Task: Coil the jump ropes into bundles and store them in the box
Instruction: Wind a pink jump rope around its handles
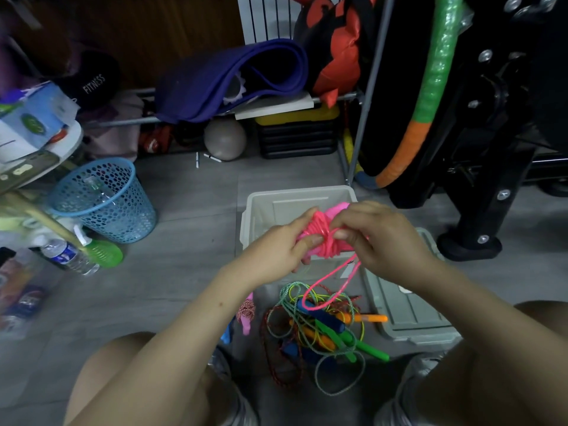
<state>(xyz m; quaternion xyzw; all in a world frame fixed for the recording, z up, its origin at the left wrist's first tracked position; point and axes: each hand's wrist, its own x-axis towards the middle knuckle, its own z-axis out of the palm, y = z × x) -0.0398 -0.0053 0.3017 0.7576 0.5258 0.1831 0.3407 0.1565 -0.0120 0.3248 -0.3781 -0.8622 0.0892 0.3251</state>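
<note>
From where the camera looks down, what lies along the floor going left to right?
Water bottle → green spray bottle → blue mesh basket → grey box → box lid → black stand foot.

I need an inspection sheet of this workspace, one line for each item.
Surface: grey floor.
Job's things: pink rope mostly coiled, a loose loop hanging; open box behind it; lid to its right; tangled rope pile on the floor.
Clutter: blue basket, bottle, grey ball.
Grips: left hand and right hand both hold the pink rope.
Cables: nothing seen.
Surroundings: purple mat on a rack, hoop.
</note>
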